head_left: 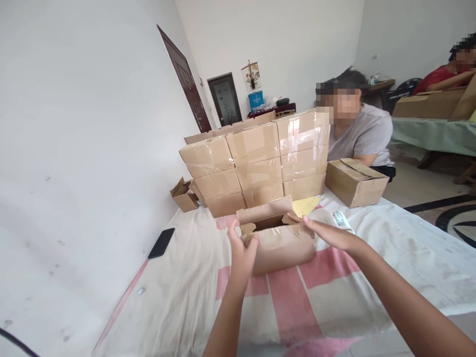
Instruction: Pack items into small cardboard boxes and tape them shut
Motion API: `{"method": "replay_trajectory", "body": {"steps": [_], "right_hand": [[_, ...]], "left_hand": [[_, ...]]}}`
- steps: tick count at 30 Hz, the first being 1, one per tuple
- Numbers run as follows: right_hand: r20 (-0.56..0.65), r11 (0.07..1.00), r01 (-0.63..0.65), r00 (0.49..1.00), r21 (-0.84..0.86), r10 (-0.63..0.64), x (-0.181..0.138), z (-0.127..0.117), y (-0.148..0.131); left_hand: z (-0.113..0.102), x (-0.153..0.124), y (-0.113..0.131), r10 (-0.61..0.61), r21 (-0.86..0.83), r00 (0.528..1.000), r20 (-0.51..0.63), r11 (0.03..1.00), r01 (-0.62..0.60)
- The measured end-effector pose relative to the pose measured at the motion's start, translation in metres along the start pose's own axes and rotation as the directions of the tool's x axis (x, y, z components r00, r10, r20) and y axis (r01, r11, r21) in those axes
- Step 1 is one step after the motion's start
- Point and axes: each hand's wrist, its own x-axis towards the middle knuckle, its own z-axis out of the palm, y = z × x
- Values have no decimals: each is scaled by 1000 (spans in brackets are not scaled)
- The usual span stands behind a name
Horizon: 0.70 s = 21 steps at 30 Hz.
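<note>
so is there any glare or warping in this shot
Head view: glare streaks across the clear tape on the stacked boxes; wide-angle bending tilts the door and the walls; soft even light, faint shadows; the left hand and right hand on the open box look slightly soft.

Cloth-covered table [178, 297], stacked taped cartons [256, 163], open carton [278, 240], black phone [161, 242]

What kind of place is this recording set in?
Probably a home room used for packing: a stack of taped brown cardboard boxes on a white-and-pink cloth-covered table, plain white walls and a dark wooden door.
</note>
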Motion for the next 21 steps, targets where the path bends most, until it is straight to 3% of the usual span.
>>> {"method": "replay_trajectory", "body": {"steps": [2, 3, 6, 8, 11, 16, 19, 20, 21], "right_hand": [[-98, 996, 93, 991, 14, -91, 1, 1, -1], [-211, 988, 156, 965, 2, -153, 3, 1, -1], [-529, 980, 194, 827, -52, -192, 14, 5, 6], [-533, 985, 165, 830, -42, -162, 19, 10, 11], [-385, 972, 228, 892, -63, -234, 20, 19, 15], [-167, 902, 289, 920, -321, -355, 10, 32, 19], [-299, 878, 219, 882, -426, -365, -5, 23, 32], [-406, 860, 165, 828, -484, -387, -12, 15, 41], [-537, 841, 69, 740, -537, -404, -20, 4, 53]], "left_hand": [[5, 18, 1, -200, -116, 976, 89, 971, 210], [7, 26, 0, -241, -147, 960, 145, 954, 261], [9, 39, -7, -229, -175, 938, 259, 944, 279], [7, 38, -10, -202, -163, 941, 272, 954, 252], [-1, 30, -12, -195, -126, 952, 234, 965, 228], [-15, 9, -5, -56, 179, 972, 228, 984, 15], [-19, -2, 4, 71, 406, 974, 217, 900, -156], [-19, -4, 5, 112, 455, 969, 218, 867, -202], [-18, -4, 4, 148, 470, 964, 222, 849, -239]]}}
